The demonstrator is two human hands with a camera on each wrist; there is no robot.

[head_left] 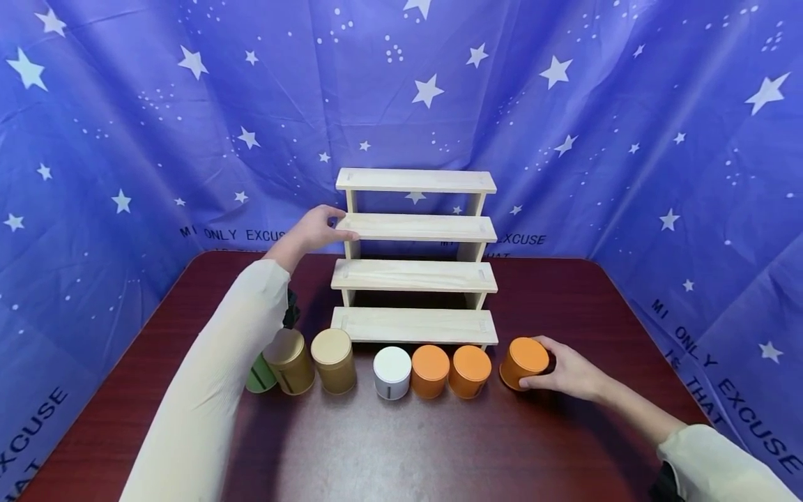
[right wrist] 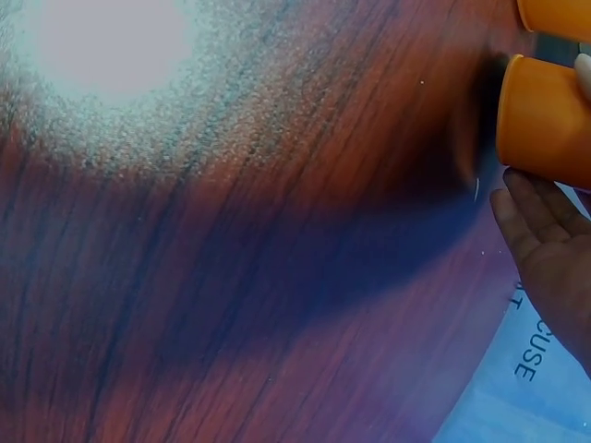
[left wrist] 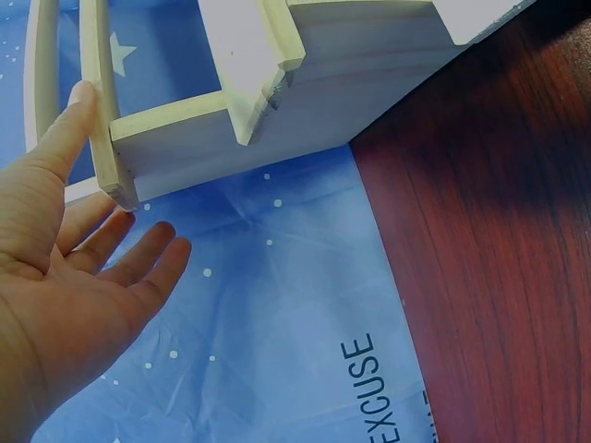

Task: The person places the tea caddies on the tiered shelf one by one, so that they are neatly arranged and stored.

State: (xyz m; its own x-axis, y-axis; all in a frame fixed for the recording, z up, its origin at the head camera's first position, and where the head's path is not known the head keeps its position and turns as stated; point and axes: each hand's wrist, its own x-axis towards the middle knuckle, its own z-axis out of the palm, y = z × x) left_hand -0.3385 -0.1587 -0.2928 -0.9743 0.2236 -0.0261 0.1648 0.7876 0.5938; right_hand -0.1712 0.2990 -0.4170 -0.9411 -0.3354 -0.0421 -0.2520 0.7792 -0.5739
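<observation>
Presently: stepped wooden rack [head_left: 414, 276] pinched at left, orange tin [head_left: 525, 357] held at right.
My left fingers [left wrist: 148, 251] pinch the left end of the rack's second tier from the top, the spare ones loosely spread. My right fingers [right wrist: 515, 226] are curled round the tin, right of the rack; whether its base touches the counter [head_left: 439, 446] I cannot tell. Leftward from it stand two further orange tins [head_left: 430, 373], one white tin [head_left: 392, 375], two gold tins [head_left: 335, 361] and a green tin [head_left: 260, 376], partly hidden by my sleeve [head_left: 210, 376].
</observation>
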